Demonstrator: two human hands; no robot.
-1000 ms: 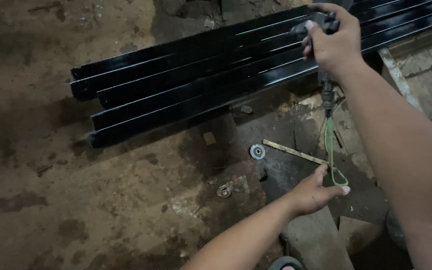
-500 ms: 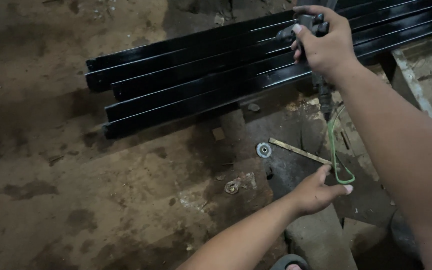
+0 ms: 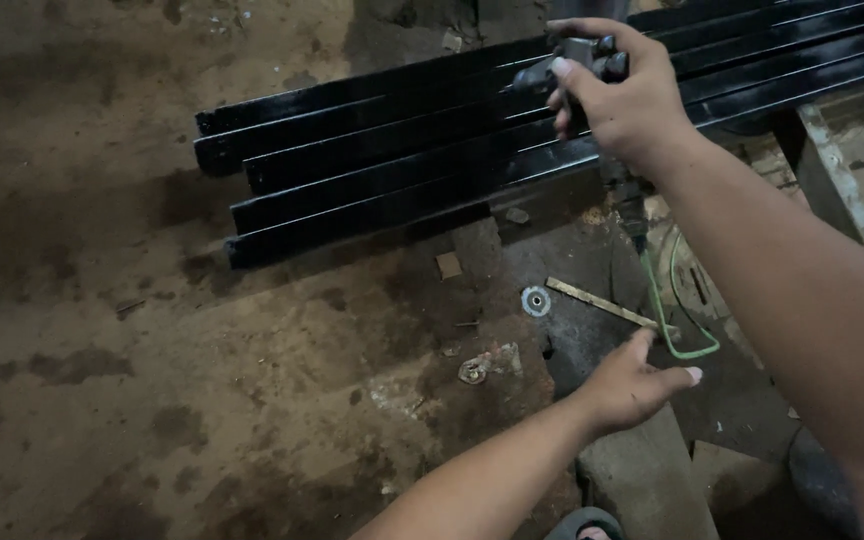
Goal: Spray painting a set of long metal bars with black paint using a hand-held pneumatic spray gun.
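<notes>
My right hand (image 3: pixel 624 100) is closed round a dark spray gun (image 3: pixel 580 62), held above several glossy black square tubes (image 3: pixel 402 165) that lie side by side over the dirty floor. A thin green hose (image 3: pixel 664 315) hangs from the gun's handle and loops down. My left hand (image 3: pixel 632 385) reaches toward that loop with fingers apart, its fingertips at the hose; I cannot tell whether it grips it.
A small round disc (image 3: pixel 535 300) and a flat metal strip (image 3: pixel 602 304) lie on a dark plate below the tubes. A scrap of debris (image 3: pixel 487 365) sits nearby. A metal frame leg (image 3: pixel 827 170) stands at the right. The concrete floor (image 3: pixel 102 330) is stained.
The view has shifted, so the tubes sit further right in frame. My right hand with the gun stays over the tubes. My left hand has opened and drifted slightly down from the hose loop.
</notes>
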